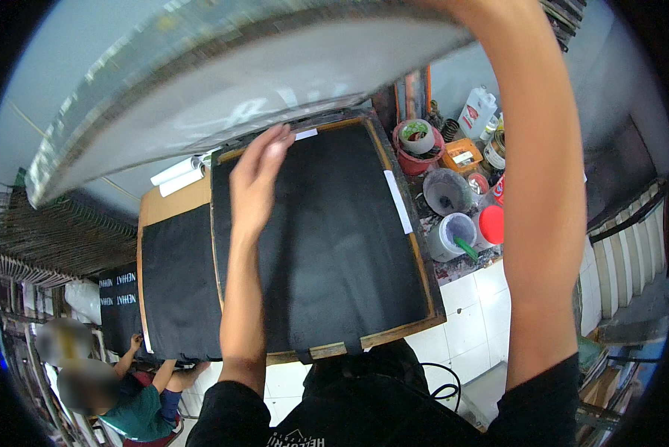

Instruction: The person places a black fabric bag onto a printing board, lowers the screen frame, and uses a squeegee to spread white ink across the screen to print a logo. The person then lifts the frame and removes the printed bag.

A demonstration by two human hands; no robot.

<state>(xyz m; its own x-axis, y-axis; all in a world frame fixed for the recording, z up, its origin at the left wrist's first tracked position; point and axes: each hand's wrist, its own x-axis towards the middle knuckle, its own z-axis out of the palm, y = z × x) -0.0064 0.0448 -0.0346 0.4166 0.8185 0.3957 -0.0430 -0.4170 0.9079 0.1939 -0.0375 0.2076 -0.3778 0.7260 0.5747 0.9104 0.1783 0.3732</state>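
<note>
A black cloth [334,231] lies stretched flat on a wooden printing board [424,268] in front of me. My left hand [258,179] rests flat on the cloth near its far left corner, fingers together and extended. My right arm [535,171] reaches up to a large framed printing screen [223,82] that is tilted up above the board. The right hand itself is hidden at the frame's top edge, so its grip does not show. A strip of white tape [397,201] lies along the cloth's right side.
Right of the board stand paint tubs [448,192], a red pot [416,145], a red-lidded jar [491,223] and a white bottle [477,112]. Another black cloth [179,287] lies on the board to the left. A person in a green shirt [137,410] crouches at lower left.
</note>
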